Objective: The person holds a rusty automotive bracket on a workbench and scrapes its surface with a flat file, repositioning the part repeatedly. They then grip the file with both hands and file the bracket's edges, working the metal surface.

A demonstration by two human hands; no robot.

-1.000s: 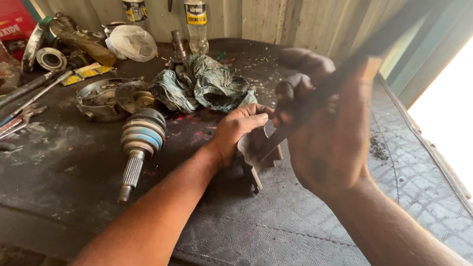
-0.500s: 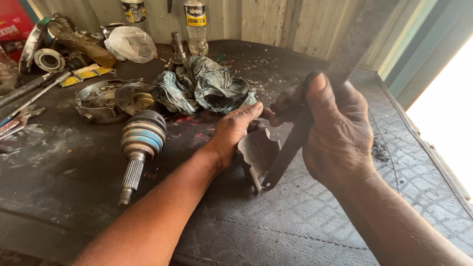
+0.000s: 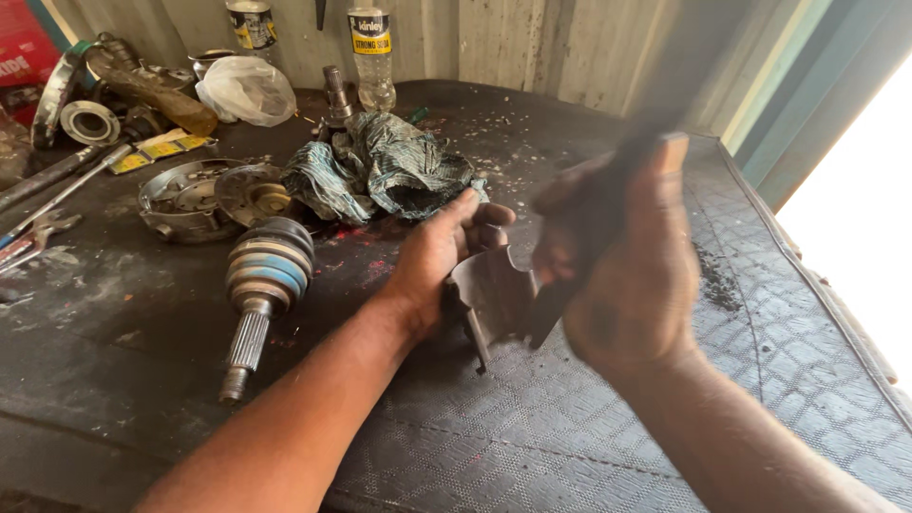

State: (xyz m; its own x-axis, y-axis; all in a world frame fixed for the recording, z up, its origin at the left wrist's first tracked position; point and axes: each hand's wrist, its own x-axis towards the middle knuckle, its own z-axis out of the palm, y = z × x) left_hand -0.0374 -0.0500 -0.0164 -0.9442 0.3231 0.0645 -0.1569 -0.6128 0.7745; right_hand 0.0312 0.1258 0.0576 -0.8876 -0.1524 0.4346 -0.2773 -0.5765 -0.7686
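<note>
Grimy workbench (image 3: 142, 399), left hand (image 3: 442, 252) steadying dull grey curved metal part (image 3: 494, 299), right hand (image 3: 627, 275) gripping blurred dark tool (image 3: 608, 199)

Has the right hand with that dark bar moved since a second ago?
Yes. The right hand, gripping the blurred dark bar, dropped toward the metal part, then lifted slightly.
</note>
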